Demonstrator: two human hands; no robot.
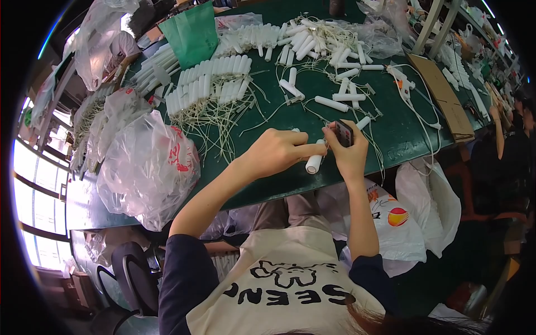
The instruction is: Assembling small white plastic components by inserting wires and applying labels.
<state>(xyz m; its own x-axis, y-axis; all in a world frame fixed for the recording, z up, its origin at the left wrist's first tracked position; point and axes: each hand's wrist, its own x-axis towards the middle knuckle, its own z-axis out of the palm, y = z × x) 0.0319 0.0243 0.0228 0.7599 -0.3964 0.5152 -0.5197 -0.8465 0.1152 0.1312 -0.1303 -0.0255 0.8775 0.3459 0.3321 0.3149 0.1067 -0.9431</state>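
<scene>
Evidently, our curled left hand [283, 149] laid its forefinger against a smooth white tube [314, 163] over the glossy green surface [410, 135], its grip unclear; our right hand [353, 153] clutched a boxy dark gadget [344, 135].

black device [343, 133]: markings too small | shirt [296, 248]: cut off below
</scene>
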